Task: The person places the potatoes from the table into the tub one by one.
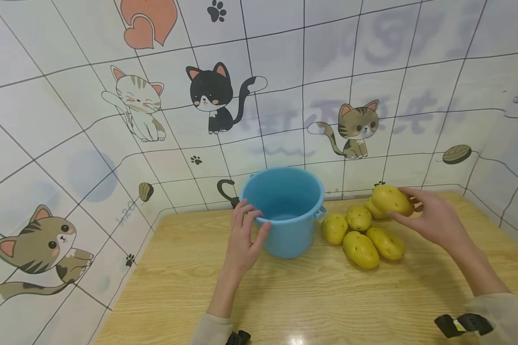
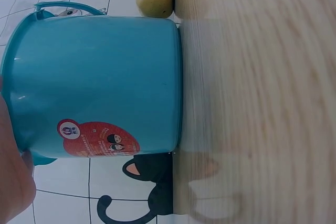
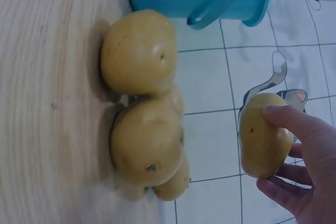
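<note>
- Head view, left: the left hand (image 1: 243,242) is at the near left rim of the blue bucket (image 1: 289,239); whether its fingers grip or merely touch cannot be told. If the contact is light, a knock from the right could shift the bucket across the table (image 1: 311,302).
- Head view, right: the right hand (image 1: 438,218) grips a potato (image 1: 392,200) between thumb and fingers, above the far right of the loose potatoes (image 1: 360,250). These bunch just right of the bucket (rounded, so likely quick to roll), and a brush from the held one could scatter them.
- Left wrist view: the bucket stands upright. The left hand sits high on one side, so pressing down hard there could tip it leftward.
- Right wrist view: the held potato is raised, well apart from the two nearest loose ones; a slack pinch on its curved skin could let it slip. The handle (image 3: 228,2) droops along the bucket's right side, where it might catch a potato carried low.
</note>
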Motion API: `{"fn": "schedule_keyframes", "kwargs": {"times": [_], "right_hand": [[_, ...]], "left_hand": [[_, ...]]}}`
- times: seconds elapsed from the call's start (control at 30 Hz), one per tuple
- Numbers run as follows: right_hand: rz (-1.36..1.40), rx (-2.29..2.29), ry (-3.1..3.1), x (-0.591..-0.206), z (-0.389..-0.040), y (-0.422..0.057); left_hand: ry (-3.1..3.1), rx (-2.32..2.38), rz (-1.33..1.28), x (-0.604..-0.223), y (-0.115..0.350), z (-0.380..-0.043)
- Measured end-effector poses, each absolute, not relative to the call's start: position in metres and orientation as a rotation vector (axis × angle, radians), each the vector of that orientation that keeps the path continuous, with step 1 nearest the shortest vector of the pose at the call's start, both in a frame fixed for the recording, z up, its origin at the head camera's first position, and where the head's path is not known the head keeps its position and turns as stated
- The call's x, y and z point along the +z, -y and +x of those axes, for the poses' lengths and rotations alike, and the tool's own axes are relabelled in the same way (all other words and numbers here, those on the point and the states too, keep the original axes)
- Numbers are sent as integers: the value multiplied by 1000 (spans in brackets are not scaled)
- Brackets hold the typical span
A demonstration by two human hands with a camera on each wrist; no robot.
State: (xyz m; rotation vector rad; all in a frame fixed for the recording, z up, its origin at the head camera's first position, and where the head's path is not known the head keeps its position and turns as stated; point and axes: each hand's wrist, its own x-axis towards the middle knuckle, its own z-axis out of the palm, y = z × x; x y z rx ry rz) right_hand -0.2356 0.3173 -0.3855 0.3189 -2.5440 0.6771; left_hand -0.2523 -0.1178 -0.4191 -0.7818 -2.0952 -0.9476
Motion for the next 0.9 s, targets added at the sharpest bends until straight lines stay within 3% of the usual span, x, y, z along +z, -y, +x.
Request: {"fn": "schedule_keyframes", "kwargs": {"times": [0.9], "right_hand": [[492,726,2440,-331,-235,-241]], "left_hand": [[2031,-974,-808,-421,116,-253]]}}
